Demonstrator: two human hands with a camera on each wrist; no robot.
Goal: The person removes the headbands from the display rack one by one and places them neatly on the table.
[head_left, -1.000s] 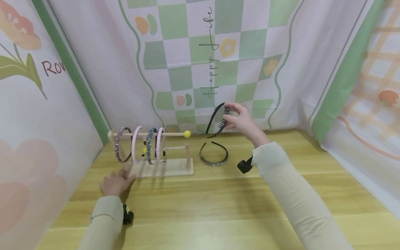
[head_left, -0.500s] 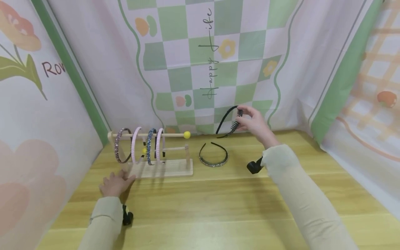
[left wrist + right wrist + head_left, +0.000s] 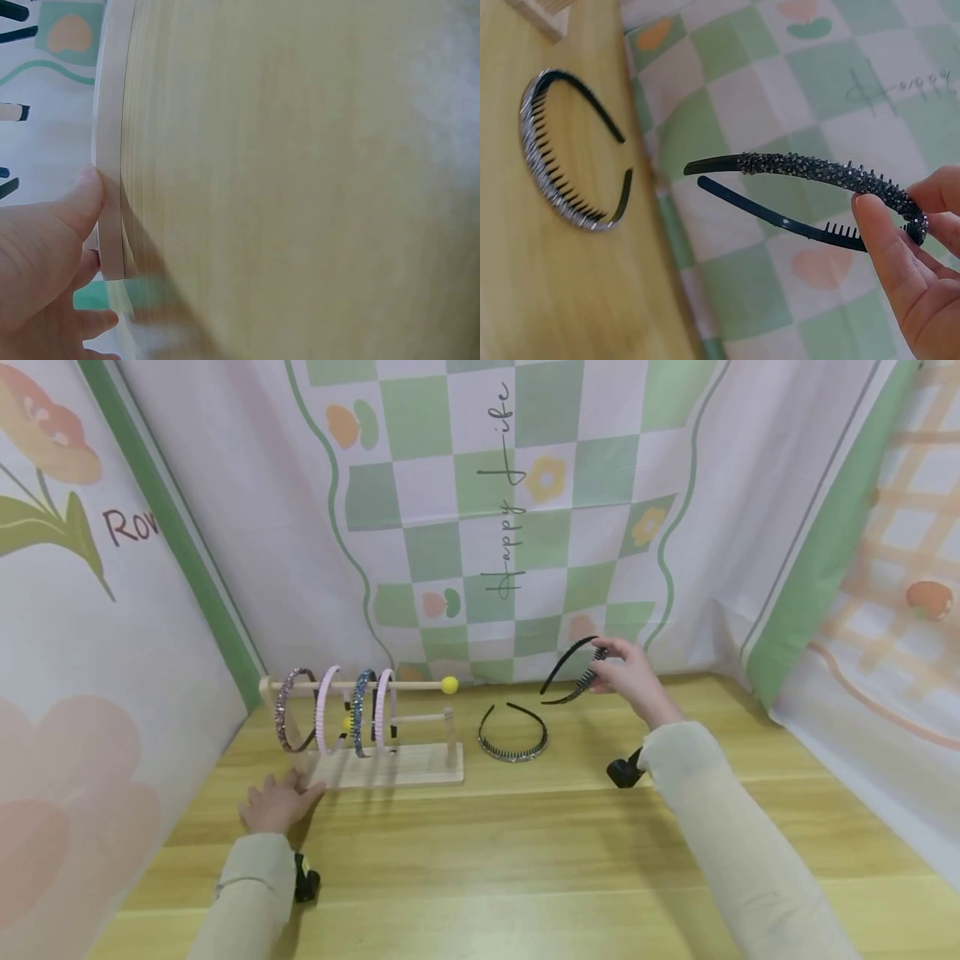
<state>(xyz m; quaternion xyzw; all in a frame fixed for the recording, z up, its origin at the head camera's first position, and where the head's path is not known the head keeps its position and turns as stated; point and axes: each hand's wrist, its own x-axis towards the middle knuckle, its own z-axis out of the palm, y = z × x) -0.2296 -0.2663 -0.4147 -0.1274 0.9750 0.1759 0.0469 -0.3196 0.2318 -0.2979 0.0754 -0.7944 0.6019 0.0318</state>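
Observation:
In the head view my right hand (image 3: 628,678) pinches a black toothed headband (image 3: 585,683) between thumb and fingers, above the back of the table. Dark sparkling stones cover its band, and its two ends point left, seen in the right wrist view. A second headband (image 3: 514,753), black with silvery stones and inner teeth, lies on the table to its left. At the left, my left hand (image 3: 276,803) holds the near-left corner of a wooden headband stand (image 3: 420,766), thumb along the base edge (image 3: 110,225). Several headbands hang on its upper rod, among them a pink one (image 3: 321,718) and a blue sparkling one (image 3: 358,718).
A yellow ball (image 3: 449,685) caps the free end of the stand's upper rod. The wooden table (image 3: 480,868) meets a patterned curtain (image 3: 495,543) at the back, with more printed cloth at both sides.
My right hand has moved right and then lowered toward the table, carrying the black headband away from above the lying one. The left hand and stand have stayed in place.

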